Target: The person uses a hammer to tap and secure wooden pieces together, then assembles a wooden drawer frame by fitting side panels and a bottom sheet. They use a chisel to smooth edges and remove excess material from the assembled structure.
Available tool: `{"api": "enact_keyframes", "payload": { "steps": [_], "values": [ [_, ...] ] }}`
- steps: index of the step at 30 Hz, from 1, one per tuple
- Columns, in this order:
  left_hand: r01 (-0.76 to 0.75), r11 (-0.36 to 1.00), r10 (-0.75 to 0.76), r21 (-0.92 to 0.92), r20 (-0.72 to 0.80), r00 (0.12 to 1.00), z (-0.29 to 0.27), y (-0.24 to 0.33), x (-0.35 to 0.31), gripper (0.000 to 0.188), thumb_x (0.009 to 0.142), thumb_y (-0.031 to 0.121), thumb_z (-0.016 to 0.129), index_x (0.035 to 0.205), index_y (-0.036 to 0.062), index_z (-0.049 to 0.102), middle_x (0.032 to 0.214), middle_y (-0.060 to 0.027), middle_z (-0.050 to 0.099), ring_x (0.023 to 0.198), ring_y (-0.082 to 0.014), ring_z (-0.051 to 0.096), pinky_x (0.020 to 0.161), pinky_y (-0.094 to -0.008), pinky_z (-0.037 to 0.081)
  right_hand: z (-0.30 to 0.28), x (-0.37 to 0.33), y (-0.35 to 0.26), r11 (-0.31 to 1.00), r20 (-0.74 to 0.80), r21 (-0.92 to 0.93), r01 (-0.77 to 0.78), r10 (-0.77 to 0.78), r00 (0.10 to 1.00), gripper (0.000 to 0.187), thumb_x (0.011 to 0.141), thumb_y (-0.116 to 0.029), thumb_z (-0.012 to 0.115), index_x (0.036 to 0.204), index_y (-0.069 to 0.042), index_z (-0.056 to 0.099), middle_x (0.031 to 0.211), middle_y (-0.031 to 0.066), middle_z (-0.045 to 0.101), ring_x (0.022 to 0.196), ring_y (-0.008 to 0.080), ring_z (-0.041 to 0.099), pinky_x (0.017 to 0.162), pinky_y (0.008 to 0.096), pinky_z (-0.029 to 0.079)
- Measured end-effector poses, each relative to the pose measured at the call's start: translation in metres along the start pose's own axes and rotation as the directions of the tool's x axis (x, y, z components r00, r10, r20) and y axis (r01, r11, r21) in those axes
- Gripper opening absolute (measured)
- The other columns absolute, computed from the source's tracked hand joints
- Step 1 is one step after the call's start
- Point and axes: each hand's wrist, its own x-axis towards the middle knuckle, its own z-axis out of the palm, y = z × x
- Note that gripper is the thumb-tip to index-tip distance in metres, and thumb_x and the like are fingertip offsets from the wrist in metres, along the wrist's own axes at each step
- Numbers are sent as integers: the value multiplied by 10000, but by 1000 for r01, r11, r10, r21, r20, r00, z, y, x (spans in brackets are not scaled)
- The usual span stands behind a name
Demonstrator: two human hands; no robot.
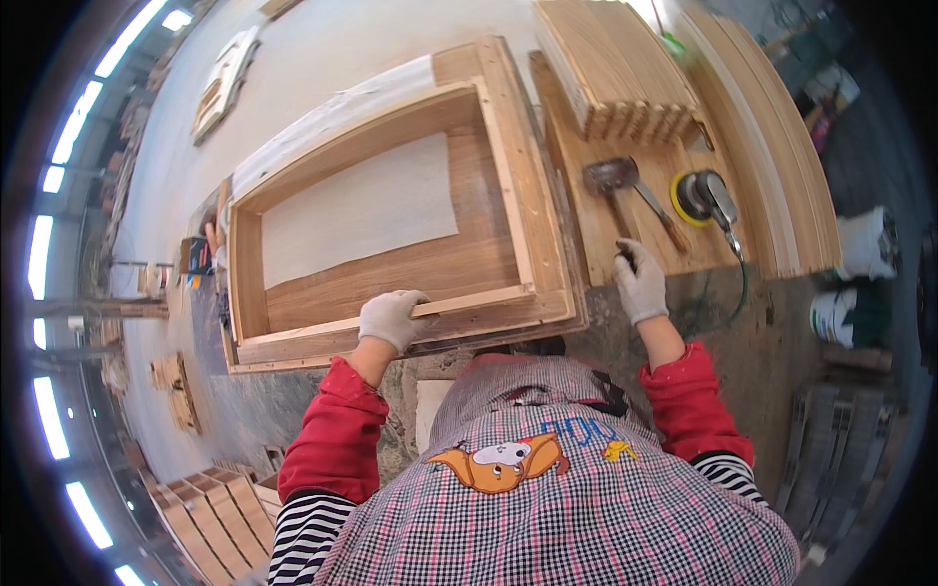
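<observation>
While a small blue box with print too small to read stands at far left, the wooden frame lies directly before the person, pale sheet inside it. The left hand curls over its near rail, grasping it. Lower down, the checked apron bears an embroidered dog and blue lettering. Farther right, the right hand meets the end of a wooden handle below a dark mallet head; whether its fingers are closed there I cannot tell. The step seems to be steadying the frame while reaching for a tool; lifting that would call for a secure hold, clear of the neighbouring sander. A white bucket shows green markings, unreadable.
</observation>
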Motion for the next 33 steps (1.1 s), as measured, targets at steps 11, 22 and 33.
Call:
{"api": "enact_keyframes", "payload": {
  "steps": [11,22,33],
  "values": [
    [-11,1000,11,-1,-9,1000,1,-6,-8,359,781,489,698,964,180,691,943,-77,705,921,-286,673,783,-414,537,106,80,-142,985,342,-112,134,-89,935,744,874,-532,624,1309,54,478,1036,306,646,1032,408,633,878,423,495],
    [13,1000,-12,-6,94,995,-9,-4,-8,457,815,543,661,1067,163,691,1006,-119,715,968,-310,679,818,-425,537,140,131,-71,993,373,-103,55,-13,928,591,796,-279,680,1267,31,505,1014,244,669,948,368,648,831,400,499],
    [-133,990,82,-44,-589,804,73,-4,-69,231,791,180,579,984,84,661,1057,-105,679,1031,-273,639,936,-420,480,85,-43,-167,955,167,251,160,-206,964,666,909,-179,621,1470,-21,298,1349,134,495,1163,219,523,981,349,435]
  ]
}}
